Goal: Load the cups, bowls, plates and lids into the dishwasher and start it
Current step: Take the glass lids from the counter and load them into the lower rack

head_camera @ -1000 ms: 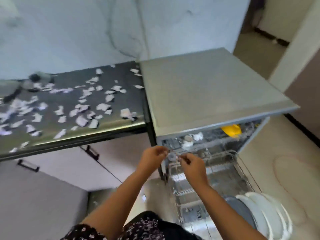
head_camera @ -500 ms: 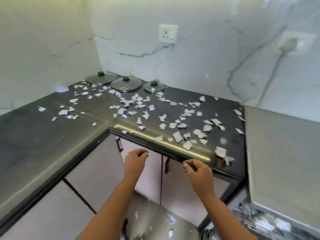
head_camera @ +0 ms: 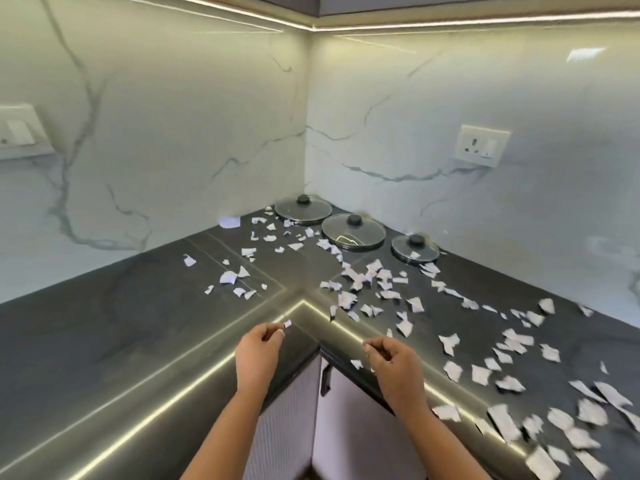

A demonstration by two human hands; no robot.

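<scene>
Three glass lids with black knobs lie flat on the dark countertop [head_camera: 104, 341] near the back corner: a far one [head_camera: 303, 210], a middle one [head_camera: 353, 232] and a smaller right one [head_camera: 415, 248]. My left hand [head_camera: 258, 351] hovers over the counter's inner corner edge with its fingers loosely curled and nothing in it. My right hand [head_camera: 394, 362] hovers beside it in the same way, also holding nothing. Both hands are well short of the lids. The dishwasher is out of view.
Torn white paper scraps [head_camera: 363, 282] litter the counter, thickest to the right and in front of the lids. Marble walls meet behind the lids, with a socket [head_camera: 483, 145] on the right wall and a switch plate [head_camera: 17, 131] on the left. Cabinet doors [head_camera: 346, 427] stand below the counter.
My view has swung left from the open dishwasher to the counter corner. Both hands left the dishwasher rack and now hover at the counter edge, closer to the lids.
</scene>
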